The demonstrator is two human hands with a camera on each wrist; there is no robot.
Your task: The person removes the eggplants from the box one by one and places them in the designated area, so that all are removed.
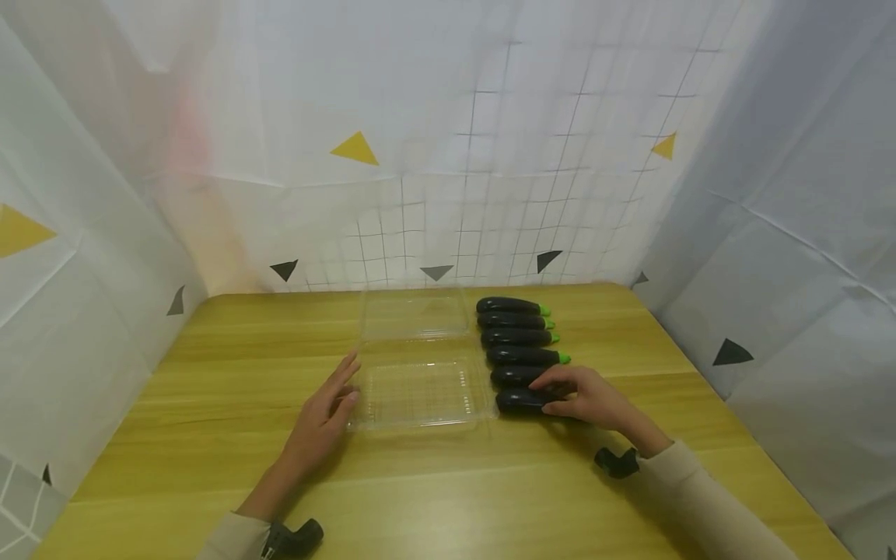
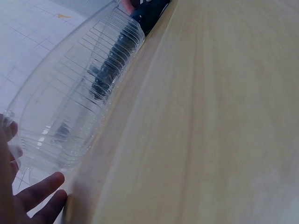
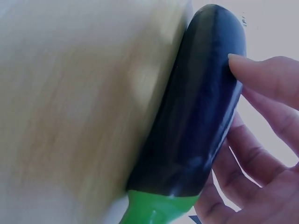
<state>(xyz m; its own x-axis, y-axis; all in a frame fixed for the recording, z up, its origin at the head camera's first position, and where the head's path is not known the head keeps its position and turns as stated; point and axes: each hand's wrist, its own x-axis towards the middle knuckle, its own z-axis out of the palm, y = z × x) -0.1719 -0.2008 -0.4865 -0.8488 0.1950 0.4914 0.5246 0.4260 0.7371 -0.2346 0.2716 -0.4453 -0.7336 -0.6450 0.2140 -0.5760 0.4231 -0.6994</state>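
Note:
My right hand (image 1: 584,400) holds the nearest dark eggplant (image 1: 519,402) between thumb and fingers. In the right wrist view the eggplant (image 3: 196,107) shows its glossy body and green stem end, with the thumb (image 3: 266,74) on its side and the other fingers behind. An opened clear plastic clamshell box (image 1: 420,424) lies left of the eggplants, its lid (image 1: 414,315) folded back toward the wall. At the box's left edge my left hand (image 1: 325,416) rests with loose, spread fingers. The left wrist view shows those fingers (image 2: 42,193) right by the ribbed box (image 2: 56,93).
More eggplants (image 1: 518,337) lie in a column beyond the held one, green stems to the right. The wooden table (image 1: 245,373) ends at a white sheet wall (image 1: 315,225) with grid lines and triangles. Sheets also flank both sides.

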